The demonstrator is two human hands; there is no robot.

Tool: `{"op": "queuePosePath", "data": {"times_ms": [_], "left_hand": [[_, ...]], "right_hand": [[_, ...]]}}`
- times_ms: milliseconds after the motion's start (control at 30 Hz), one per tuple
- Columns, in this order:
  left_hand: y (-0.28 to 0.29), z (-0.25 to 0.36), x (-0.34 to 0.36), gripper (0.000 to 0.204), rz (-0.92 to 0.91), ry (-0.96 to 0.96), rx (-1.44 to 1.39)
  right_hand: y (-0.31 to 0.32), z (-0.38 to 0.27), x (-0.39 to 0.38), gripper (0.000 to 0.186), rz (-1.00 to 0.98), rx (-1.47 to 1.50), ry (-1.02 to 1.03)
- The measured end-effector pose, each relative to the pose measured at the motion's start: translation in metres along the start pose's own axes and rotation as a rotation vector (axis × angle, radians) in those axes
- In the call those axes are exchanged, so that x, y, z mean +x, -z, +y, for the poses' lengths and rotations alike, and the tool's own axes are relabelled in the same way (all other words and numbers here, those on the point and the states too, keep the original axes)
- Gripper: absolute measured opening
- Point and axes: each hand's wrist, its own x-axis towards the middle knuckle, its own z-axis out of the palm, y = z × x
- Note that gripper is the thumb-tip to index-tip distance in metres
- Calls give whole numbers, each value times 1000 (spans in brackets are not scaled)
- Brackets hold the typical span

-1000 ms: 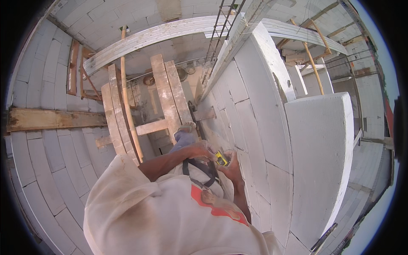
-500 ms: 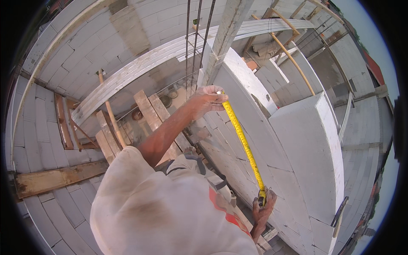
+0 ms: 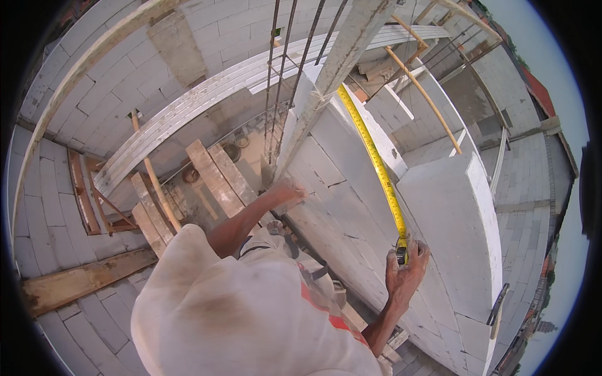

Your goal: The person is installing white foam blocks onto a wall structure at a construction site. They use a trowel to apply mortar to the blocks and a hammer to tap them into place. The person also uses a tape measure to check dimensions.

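In my right hand [image 3: 407, 269] is the case of a tape measure [image 3: 401, 253], gripped between thumb and fingers. Its yellow blade [image 3: 375, 156] runs out, slightly bowed, along a light grey block wall [image 3: 342, 153]. The blade's far end is by the top of that wall, close to an upright concrete-smeared post [image 3: 335, 69]. My left hand [image 3: 290, 191] is away from the blade, in front of the wall's face; motion smears its fingers. A large white block [image 3: 448, 207] stands on the wall to the right of the tape.
Thin steel rods [image 3: 285, 81] rise left of the post. Wooden planks [image 3: 219, 172] lie as staging below my left arm. Long pale metal lengths [image 3: 207, 94] cross behind. A dark-handled tool [image 3: 498, 304] hangs at the white block's right edge. Bamboo poles [image 3: 426, 100] slant at the far right.
My left hand has let go of the blade's end and dropped down and left. My right hand has moved up and right with the tape measure, and the blade now reaches the post.
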Motion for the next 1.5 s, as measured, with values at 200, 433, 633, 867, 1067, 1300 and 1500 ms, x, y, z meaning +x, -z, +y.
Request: {"op": "queuePosePath", "data": {"times_ms": [200, 433, 633, 867, 1067, 1300, 1500], "left_hand": [[35, -95, -63, 18, 74, 349, 383], [78, -267, -157, 19, -338, 394, 944], [55, -222, -179, 19, 214, 1003, -1], [56, -231, -126, 20, -138, 169, 657], [54, -148, -88, 25, 114, 454, 212], [48, -135, -84, 30, 150, 436, 345], [29, -196, -87, 19, -37, 229, 734]], "right_hand": [[-2, -25, 33, 64, -8, -209, -22], [-3, -22, 31, 76, 77, -271, -68], [-12, -18, 29, 80, 141, -244, -58], [-8, -21, 31, 77, 149, -242, -64], [-11, -15, 27, 77, 129, -236, -86], [-5, 11, 17, 72, 77, -165, -26], [-3, 6, 26, 66, 53, -148, 25]]}}
